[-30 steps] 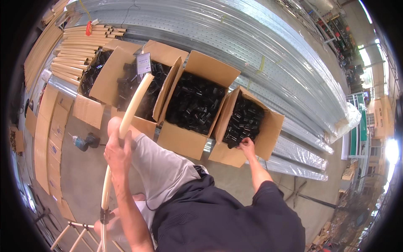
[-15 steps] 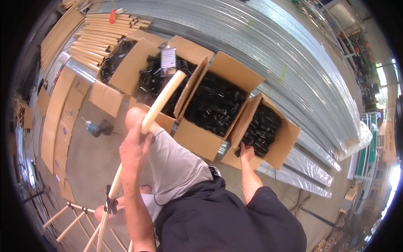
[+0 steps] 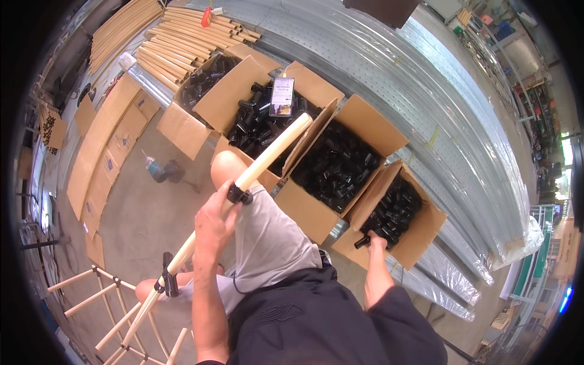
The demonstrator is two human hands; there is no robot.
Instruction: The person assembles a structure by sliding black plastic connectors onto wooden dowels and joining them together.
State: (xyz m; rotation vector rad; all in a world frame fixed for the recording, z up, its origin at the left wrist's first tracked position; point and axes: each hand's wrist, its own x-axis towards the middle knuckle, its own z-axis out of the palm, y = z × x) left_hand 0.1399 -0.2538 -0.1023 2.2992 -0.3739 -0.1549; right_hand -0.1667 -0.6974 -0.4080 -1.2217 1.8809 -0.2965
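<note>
My left hand (image 3: pixel 213 219) is wrapped round a long cream pipe (image 3: pixel 274 149), which slants up across my bent knee. Right beside the thumb, a black pipe connector (image 3: pixel 239 194) sits around the pipe. Lower down, another black connector (image 3: pixel 169 277) joins the pipe to a frame of cream pipes (image 3: pixel 100 303) at the lower left. My right hand (image 3: pixel 377 239) is closed on a black pipe connector (image 3: pixel 363 242) at the near edge of the rightmost cardboard box (image 3: pixel 420 240), which holds many similar black pieces. Its fingertips are partly hidden.
More open boxes of black fittings stand in a row, including a middle box (image 3: pixel 307 210). A phone (image 3: pixel 281 97) lies on the fittings in one. Cream pipes (image 3: pixel 176 45) and wrapped metal lengths (image 3: pixel 426 91) lie behind. A cordless drill (image 3: pixel 157 171) rests on the floor.
The view has shifted, so the boxes sit lower and further right. My right hand now shows a black connector at the box's edge. A connector beside my left hand has come into sight.
</note>
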